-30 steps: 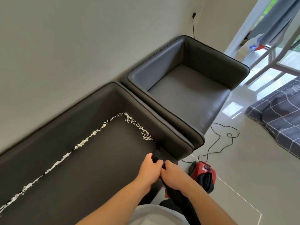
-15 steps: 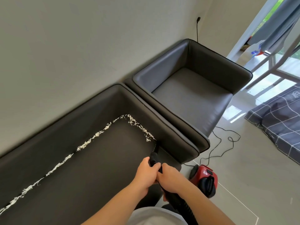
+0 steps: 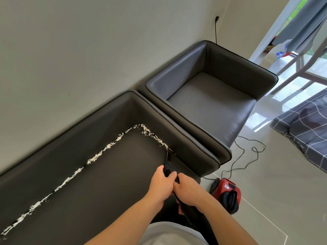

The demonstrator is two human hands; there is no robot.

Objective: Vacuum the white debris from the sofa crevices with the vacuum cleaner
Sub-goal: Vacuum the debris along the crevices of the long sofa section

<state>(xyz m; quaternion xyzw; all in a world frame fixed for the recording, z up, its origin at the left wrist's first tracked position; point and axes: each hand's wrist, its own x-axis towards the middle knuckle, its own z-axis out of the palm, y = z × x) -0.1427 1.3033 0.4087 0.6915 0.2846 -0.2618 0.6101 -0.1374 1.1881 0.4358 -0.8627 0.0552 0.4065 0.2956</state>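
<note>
From where I watch, the white debris runs as one long thin line in the crease of the sofa, starting low at the left edge of the view, climbing up and to the right along the foot of the backrest, then turning at the far corner and coming back down the crease beside the armrest. That short right-hand leg is the one that matters now: its near end lies just ahead of my hands, up and away from me, and the nozzle points along it with its tip at or just short of the last shreds. I cannot quite tell whether the tip touches them, as it is dark against dark leather.

My left hand is the forward one and nearer the debris; its fingers are curled round the black wand just behind the nozzle. My right hand sits touching it, just behind and to the right, wrapped round the wand where the ribbed hose begins. Both grip firmly; neither is spread.

The red vacuum cleaner stands on the floor just right of my right wrist, near the sofa's front corner.
</note>
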